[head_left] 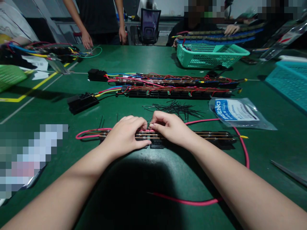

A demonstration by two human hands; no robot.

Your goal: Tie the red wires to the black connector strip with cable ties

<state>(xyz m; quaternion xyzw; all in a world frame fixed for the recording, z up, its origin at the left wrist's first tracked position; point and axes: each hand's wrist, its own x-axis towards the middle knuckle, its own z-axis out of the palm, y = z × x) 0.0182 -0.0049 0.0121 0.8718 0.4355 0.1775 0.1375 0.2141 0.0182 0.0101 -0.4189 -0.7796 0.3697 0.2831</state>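
A long black rail with thin brass-coloured rods (211, 135) lies across the table in front of me. My left hand (127, 132) is closed over its left-centre part, thumb along the near edge, fingertips on the far side. Beside it, my right hand (166, 126) pinches at the rail's middle on what looks like a thin black cable tie, mostly hidden by the fingers. A red wire (87, 136) runs along the rail, loops at its left end, and curves round on the right under my forearm. Thin black ties (102, 122) stick up from the rail's left part.
Loose black cable ties (179, 109) lie beyond my hands, beside a clear plastic bag (236, 113). Farther back are two wired rails (177, 92). Tweezers (289, 172) lie at right. A green basket (208, 59) and a blue basket (290, 76) stand beyond; other people work across the table.
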